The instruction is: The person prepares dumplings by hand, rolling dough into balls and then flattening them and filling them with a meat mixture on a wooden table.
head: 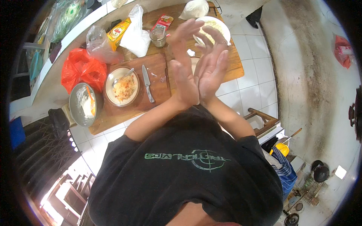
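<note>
My left hand (183,80) and my right hand (210,72) are raised over the wooden table (236,67), the heels of their palms touching. Their fingers are apart and blurred at the tips, with pale powder on the skin. Nothing shows in either hand. Partly hidden behind them is a plate (195,60), with a small white piece (191,52) by its far edge. Beyond my right hand stands a white bowl (228,31) of pale yellowish crumbs (215,26). A kitchen knife (146,82) lies to the left, beside a plate (109,91) of shredded orange-and-white food (124,89) and a spoon (127,73).
At the table's left end are a grey bowl (74,106) with white paste, an orange spatula (91,97) and a red plastic bag (83,67). A drinking glass (158,41), white plastic bag (137,42), yellow packet (118,34) and red sachet (163,22) stand along the back.
</note>
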A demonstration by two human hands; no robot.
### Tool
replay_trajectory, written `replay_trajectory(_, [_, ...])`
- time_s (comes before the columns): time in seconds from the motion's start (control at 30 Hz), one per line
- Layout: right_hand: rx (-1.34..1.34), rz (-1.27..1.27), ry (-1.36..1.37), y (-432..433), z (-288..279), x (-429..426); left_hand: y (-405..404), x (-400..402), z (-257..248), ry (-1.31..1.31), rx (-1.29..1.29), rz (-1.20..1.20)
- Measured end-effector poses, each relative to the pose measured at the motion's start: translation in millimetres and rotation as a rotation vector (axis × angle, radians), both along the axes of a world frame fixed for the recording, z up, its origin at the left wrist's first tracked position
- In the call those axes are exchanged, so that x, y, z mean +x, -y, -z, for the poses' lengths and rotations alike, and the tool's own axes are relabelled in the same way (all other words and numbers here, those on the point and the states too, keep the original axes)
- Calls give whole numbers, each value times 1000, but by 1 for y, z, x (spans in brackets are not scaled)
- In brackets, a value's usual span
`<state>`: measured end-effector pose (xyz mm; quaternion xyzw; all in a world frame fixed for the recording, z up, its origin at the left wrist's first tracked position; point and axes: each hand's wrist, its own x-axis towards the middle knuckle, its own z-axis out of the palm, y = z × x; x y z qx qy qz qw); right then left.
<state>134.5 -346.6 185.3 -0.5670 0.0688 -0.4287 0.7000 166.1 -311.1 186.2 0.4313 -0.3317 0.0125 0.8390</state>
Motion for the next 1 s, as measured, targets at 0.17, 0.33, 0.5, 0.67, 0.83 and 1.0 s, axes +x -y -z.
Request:
replay_trajectory(0.17, [349,-76,-27,10,24,-1,10,11,11,-127,323,323])
replay_trajectory(0.33, [779,-157,-12,18,30,3,5,16,8,-396,290,373])
replay_trajectory(0.5, [751,-198,85,20,42,4,11,7,7,-231,439,263])
replay_trajectory(0.67, [690,-132,75,8,37,-2,10,-1,4,-159,402,210])
replay_trajectory(0.83, [437,-119,-84,3,35,-9,3,-3,2,162,411,-50])
replay_trajectory(1.0, [452,-139,-89,-5,56,-7,2,10,5,602,573,-429])
